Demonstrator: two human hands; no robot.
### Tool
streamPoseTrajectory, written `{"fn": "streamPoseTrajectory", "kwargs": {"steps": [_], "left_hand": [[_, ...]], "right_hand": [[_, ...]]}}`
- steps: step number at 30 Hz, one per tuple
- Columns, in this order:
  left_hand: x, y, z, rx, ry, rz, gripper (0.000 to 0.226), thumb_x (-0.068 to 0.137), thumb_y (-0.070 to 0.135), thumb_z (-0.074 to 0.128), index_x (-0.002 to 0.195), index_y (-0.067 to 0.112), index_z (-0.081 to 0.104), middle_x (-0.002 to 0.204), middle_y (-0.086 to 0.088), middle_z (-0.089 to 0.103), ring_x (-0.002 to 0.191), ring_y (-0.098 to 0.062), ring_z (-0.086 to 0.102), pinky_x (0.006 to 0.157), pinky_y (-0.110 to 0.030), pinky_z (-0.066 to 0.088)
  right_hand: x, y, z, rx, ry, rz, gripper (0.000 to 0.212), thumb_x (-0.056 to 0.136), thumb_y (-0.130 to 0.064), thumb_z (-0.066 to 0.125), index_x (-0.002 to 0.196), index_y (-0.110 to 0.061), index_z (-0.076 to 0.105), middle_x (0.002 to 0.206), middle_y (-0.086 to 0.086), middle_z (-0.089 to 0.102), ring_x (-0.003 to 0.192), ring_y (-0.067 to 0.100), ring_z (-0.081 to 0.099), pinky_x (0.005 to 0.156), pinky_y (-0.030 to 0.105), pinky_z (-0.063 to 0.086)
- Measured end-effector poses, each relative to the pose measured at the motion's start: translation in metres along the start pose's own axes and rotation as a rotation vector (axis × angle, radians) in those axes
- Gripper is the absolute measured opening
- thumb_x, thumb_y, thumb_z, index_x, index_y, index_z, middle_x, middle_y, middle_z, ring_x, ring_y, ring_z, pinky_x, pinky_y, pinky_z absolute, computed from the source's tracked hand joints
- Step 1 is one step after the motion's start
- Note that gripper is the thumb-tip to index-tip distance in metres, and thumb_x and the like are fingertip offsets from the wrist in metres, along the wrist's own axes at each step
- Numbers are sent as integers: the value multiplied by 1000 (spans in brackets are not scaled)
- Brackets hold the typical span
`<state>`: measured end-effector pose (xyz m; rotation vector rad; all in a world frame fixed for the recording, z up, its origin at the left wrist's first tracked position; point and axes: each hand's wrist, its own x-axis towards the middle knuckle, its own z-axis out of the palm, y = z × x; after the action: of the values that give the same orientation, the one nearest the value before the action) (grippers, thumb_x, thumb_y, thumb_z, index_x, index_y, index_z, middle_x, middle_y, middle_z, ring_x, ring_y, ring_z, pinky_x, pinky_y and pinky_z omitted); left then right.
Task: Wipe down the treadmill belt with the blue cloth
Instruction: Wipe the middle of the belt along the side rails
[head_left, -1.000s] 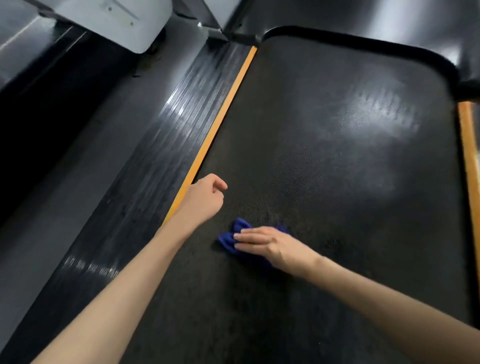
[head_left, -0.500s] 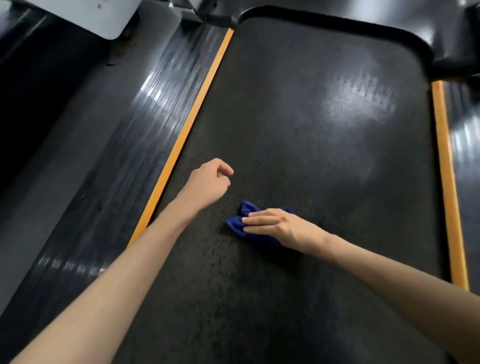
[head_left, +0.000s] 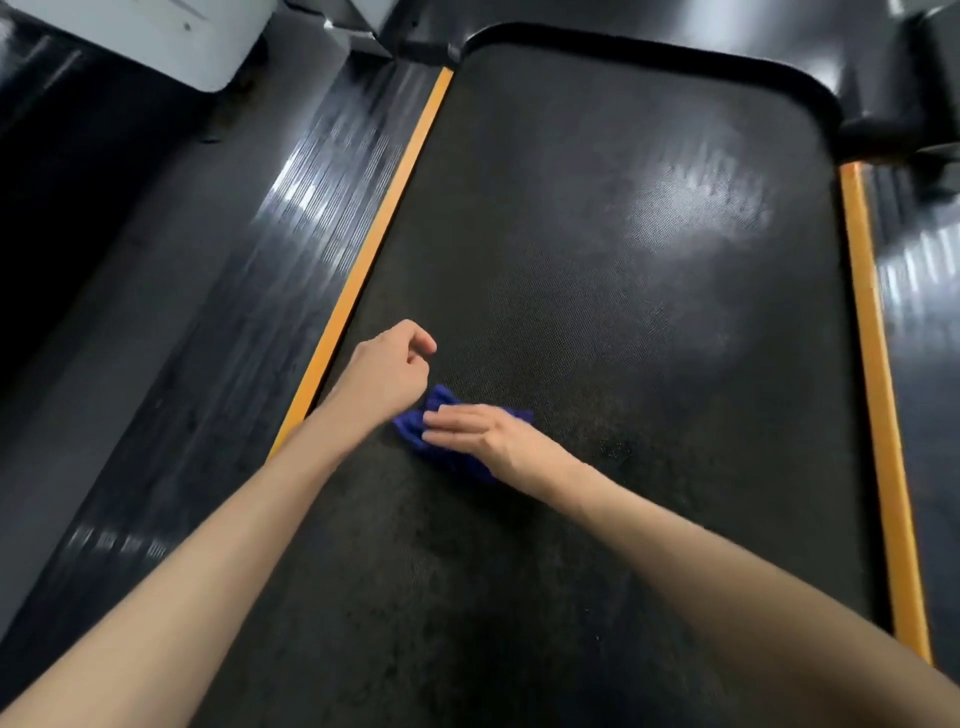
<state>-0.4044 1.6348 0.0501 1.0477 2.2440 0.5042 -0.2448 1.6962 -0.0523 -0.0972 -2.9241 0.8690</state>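
The black textured treadmill belt (head_left: 623, 249) fills the middle of the view. A crumpled blue cloth (head_left: 415, 426) lies on it near the left side. My right hand (head_left: 483, 431) lies flat on the cloth with straight fingers pointing left, pressing it to the belt, and covers most of it. My left hand (head_left: 387, 371) hovers just left of and beyond the cloth, fingers loosely curled, holding nothing.
Orange strips run along the belt's left edge (head_left: 363, 260) and right edge (head_left: 872, 364). Ribbed black side rails (head_left: 291, 249) flank them. A white machine housing (head_left: 171, 36) stands at the top left, and a black curved cover (head_left: 649, 52) rims the belt's far end.
My right hand has slid the cloth a little left, closer to my left hand. The view has shifted so both orange strips show more fully.
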Motion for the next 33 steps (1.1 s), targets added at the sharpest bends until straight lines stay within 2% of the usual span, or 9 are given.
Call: {"fn": "streamPoseTrajectory", "kwargs": {"steps": [3, 5, 11, 14, 20, 23, 28, 30, 33], "left_hand": [[-3, -5, -2, 31, -34, -16, 25, 94, 10, 42, 111, 20, 56, 106, -3, 62, 95, -20, 59, 76, -29, 47], [0, -6, -4, 41, -33, -27, 24, 94, 10, 43, 110, 22, 56, 104, -1, 59, 89, -17, 57, 69, -26, 45], [8, 5, 6, 22, -24, -28, 21, 91, 12, 49, 107, 22, 58, 100, -1, 61, 90, -16, 55, 77, -24, 38], [6, 10, 12, 9, -88, -13, 22, 93, 14, 47, 111, 24, 56, 104, 1, 58, 86, -15, 57, 74, -25, 39], [5, 12, 14, 28, -118, 2, 23, 95, 14, 45, 116, 23, 53, 108, 1, 57, 86, -12, 55, 74, -24, 39], [9, 23, 19, 2, -120, 15, 23, 95, 14, 45, 115, 22, 53, 108, 0, 58, 88, -14, 56, 75, -26, 40], [11, 39, 33, -12, -112, 28, 23, 92, 12, 47, 110, 22, 56, 99, 2, 62, 89, -18, 58, 79, -25, 40], [10, 42, 37, -12, -137, 30, 21, 92, 13, 48, 109, 23, 56, 97, 3, 60, 87, -17, 58, 77, -25, 40], [8, 44, 40, 7, -163, 35, 21, 93, 14, 47, 111, 23, 54, 96, 4, 58, 79, -11, 54, 73, -24, 37]], "right_hand": [[23, 36, -20, 85, 394, 485, 40, 96, -6, 35, 134, -6, 48, 145, 11, 39, 138, 23, 30, 110, 11, 9], [36, 39, -19, 76, 505, 765, 45, 90, 5, 40, 134, -2, 47, 145, 15, 38, 138, 26, 30, 113, 24, 14], [-14, 3, 11, -30, 94, 99, 40, 88, 1, 52, 128, -3, 54, 138, 16, 48, 131, 27, 41, 113, 25, 17], [-52, 49, -25, 81, 384, 461, 37, 99, -23, 39, 124, -2, 57, 136, 18, 48, 129, 27, 41, 113, 17, 16], [-128, 115, -85, -110, 763, 1211, 44, 86, 2, 36, 127, 5, 52, 138, 22, 45, 130, 35, 40, 113, 35, 25], [-74, 86, -44, -114, 794, 1050, 39, 77, 5, 41, 111, 10, 62, 120, 27, 58, 115, 39, 53, 109, 24, 25], [-57, 0, 12, -57, 314, 350, 43, 86, 2, 54, 128, -5, 54, 138, 12, 48, 129, 25, 42, 112, 30, 24], [-93, 24, -8, -94, 311, 383, 36, 93, -7, 46, 128, -6, 55, 138, 11, 49, 128, 26, 44, 112, 27, 24], [-158, 61, -44, -194, 590, 814, 44, 86, 5, 43, 127, -4, 56, 136, 14, 49, 126, 30, 46, 112, 21, 21]]}}
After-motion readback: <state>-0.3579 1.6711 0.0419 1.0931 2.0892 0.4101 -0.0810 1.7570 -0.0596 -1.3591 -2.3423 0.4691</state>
